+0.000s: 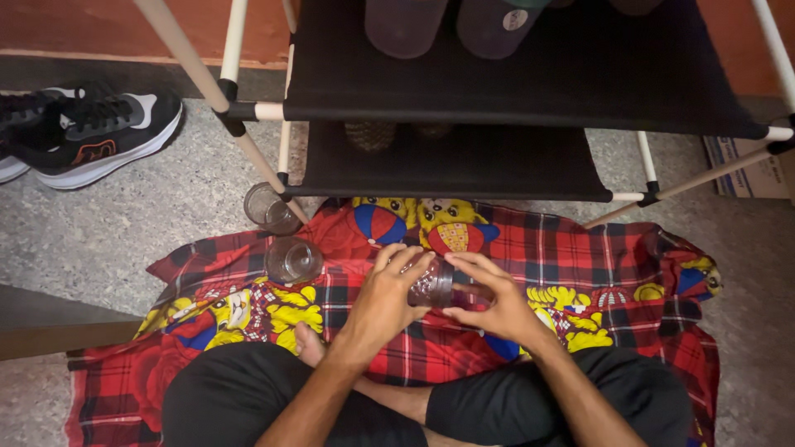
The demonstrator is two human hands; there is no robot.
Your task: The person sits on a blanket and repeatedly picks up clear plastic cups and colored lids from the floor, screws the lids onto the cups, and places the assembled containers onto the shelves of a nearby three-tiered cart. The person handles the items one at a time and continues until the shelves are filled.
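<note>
My left hand (385, 290) and right hand (489, 298) each grip the glass jar (432, 284); a slipping grip could drop it onto the blanket (629, 248).

- We count three small glasses: one (431, 282) at centre frame between the hands, two (293, 260) (270, 207) left of centre.
- We see two hands, left (383, 300) and right (495, 302).
- Two dark tumblers (403, 25) (495, 26) stand at the top edge.
- One black sneaker (99, 136) shows whole at upper left.
- One red plaid cloth (613, 273) spreads across the lower frame.
</note>
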